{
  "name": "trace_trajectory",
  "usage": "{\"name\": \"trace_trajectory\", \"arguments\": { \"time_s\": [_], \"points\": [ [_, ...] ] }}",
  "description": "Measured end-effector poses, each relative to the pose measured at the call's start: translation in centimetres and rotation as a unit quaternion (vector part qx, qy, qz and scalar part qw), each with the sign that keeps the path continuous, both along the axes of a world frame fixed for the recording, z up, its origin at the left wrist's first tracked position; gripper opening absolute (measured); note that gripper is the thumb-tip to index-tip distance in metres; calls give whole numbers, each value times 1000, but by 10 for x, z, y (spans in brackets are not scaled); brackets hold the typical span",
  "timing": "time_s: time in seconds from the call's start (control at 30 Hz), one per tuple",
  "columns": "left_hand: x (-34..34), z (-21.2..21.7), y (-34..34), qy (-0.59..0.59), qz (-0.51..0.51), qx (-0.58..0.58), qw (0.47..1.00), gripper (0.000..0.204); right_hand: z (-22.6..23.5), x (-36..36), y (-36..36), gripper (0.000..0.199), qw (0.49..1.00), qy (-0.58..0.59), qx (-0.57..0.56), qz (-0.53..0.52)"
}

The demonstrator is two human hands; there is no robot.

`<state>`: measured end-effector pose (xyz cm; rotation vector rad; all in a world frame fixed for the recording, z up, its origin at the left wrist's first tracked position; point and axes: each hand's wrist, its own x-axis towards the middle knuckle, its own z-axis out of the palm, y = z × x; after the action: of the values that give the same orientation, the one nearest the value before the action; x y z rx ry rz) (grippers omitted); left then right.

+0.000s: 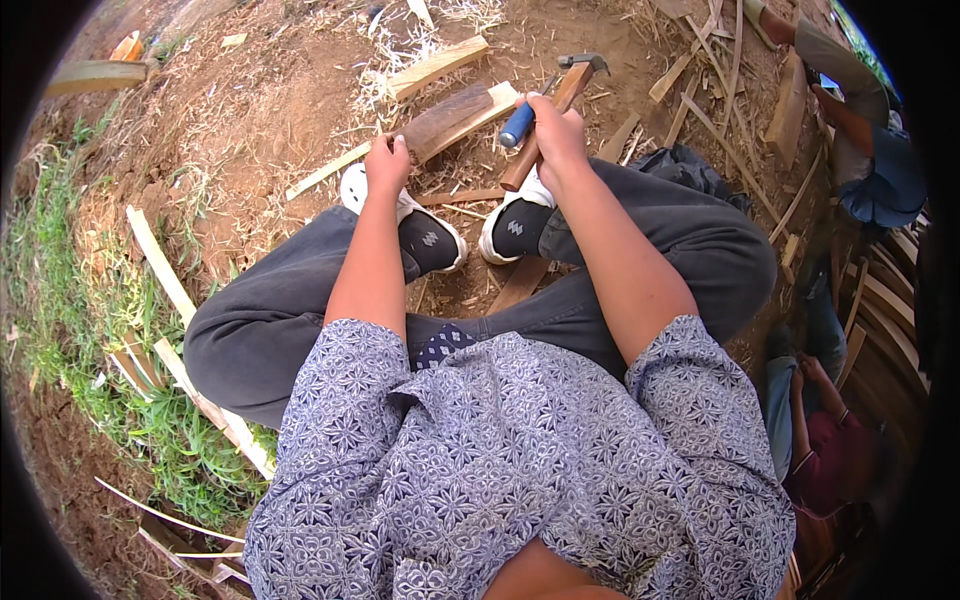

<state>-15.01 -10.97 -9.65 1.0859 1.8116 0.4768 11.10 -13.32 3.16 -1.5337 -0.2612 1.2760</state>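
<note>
Seated with knees bent and spread, the person stretches both bare forearms forward toward twelve o'clock, from short patterned sleeves. The left hand [387,163], at about eleven o'clock, is curled knuckles-up with its fingers bent down in a pinching grip. The right hand [556,130], at one o'clock and just beyond the left, is closed in a firm fist.

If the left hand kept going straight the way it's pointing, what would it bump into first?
Probably nothing new: the left hand already rests on the dark wood piece. Beyond it lie bare dirt and wood shavings.
</note>
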Motion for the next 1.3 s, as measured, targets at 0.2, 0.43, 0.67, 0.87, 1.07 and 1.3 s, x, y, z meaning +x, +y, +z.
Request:
{"name": "trace_trajectory", "arguments": {
  "time_s": [0.2, 0.43, 0.67, 0.87, 1.07, 1.3],
  "points": [
    [-10, -26, 0, -5, -7, 58, 998, 41, 6, -5, -1, 19, 1000, -8, 0, 0],
    [-22, -55, 1, 42, -34, 104, 993, 46, 1, -5, 1, 18, 1000, 4, -2, 16],
    [-12, -10, -2, 49, -89, 117, 988, 34, 3, -4, 0, 22, 1000, -8, -12, 5],
    [-3, -1, -13, 137, -220, 208, 943, 30, -1, -4, 0, 19, 1000, -10, -16, 14],
    [3, 13, -21, 184, -269, 261, 909, 48, -1, -4, -1, 18, 1000, -10, -15, 14],
    [18, 36, -25, 253, -259, 193, 912, 58, -1, -5, -1, 17, 1000, -8, -17, 14]
  ]
}}
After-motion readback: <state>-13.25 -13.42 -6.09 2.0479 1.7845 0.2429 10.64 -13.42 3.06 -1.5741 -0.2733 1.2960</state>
